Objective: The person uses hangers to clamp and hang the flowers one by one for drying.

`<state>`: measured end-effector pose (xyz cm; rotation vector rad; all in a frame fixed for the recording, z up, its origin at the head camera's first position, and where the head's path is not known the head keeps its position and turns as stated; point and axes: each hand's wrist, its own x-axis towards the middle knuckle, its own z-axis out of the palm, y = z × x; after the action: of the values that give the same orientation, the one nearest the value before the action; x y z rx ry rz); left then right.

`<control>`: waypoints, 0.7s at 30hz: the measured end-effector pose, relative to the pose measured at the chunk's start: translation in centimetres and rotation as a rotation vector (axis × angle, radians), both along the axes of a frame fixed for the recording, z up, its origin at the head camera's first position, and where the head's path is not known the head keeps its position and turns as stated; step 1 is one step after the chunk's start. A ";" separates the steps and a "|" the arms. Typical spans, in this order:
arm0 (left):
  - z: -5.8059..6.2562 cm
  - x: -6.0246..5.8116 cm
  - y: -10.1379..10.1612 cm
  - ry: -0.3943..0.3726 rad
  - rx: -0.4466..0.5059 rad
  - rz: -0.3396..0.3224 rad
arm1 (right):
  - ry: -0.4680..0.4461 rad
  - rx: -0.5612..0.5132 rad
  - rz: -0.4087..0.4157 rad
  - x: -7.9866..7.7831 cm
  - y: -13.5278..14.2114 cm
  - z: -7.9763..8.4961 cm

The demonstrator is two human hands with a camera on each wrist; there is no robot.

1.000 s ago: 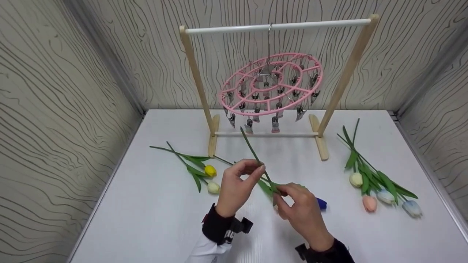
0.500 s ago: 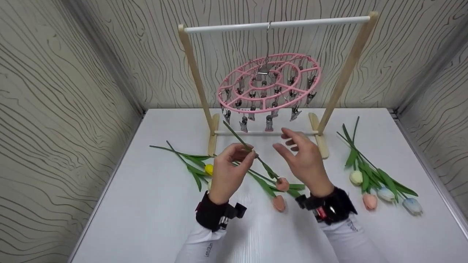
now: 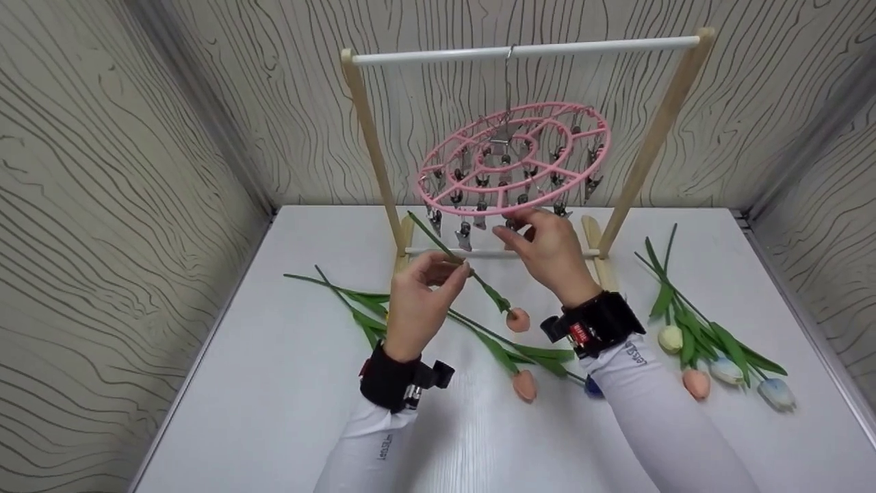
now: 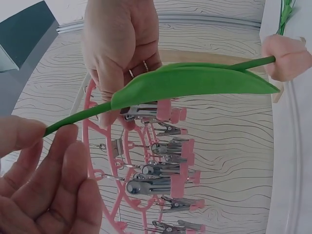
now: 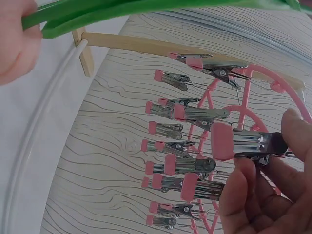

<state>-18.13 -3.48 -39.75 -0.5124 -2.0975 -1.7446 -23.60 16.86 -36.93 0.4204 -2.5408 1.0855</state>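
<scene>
My left hand [image 3: 421,301] pinches the green stem of an artificial tulip [image 4: 195,83] between thumb and fingers. Its peach bloom [image 3: 518,320] points down to the right in the head view, with the bare stem end up to the left. A pink round clip hanger [image 3: 472,211] hangs just beyond. My right hand [image 3: 547,253] is at the hanger's front edge, thumb and fingers holding a metal clip [image 5: 248,144] by its handle end. The clip's pink-tipped mouth has nothing in it. The tulip's leaf crosses in front of the right hand in the left wrist view.
The hanger's hook sits on the white bar [image 3: 438,53] of a wooden stand [image 3: 650,144]. Several tulips [image 3: 694,329] lie at the right of the white table [image 3: 239,411]. Another peach tulip [image 3: 524,385] and a blue one [image 3: 593,387] lie in front. More stems [image 3: 328,287] lie left.
My right hand has let go of the tulip and moved up to a clip on the hanger. My left hand has carried the tulip up and to the left, bloom now clear of the right hand.
</scene>
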 end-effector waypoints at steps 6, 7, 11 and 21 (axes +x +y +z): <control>0.2 -0.9 -0.1 0.016 -0.008 0.000 | -0.034 -0.031 0.012 0.0 0.3 0.2; 0.2 -1.0 -0.2 0.023 -0.006 -0.002 | -0.048 -0.039 0.009 0.1 0.4 0.2; 0.2 -1.3 -0.3 0.046 -0.002 0.003 | -0.098 -0.092 0.009 0.4 0.6 0.2; 0.2 -1.8 0.0 0.020 0.001 -0.007 | -0.064 -0.275 -0.004 1.3 0.7 0.2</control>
<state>-19.97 -3.47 -39.56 -0.5352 -2.0840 -1.7367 -22.35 17.52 -36.69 0.3113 -2.3948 1.4426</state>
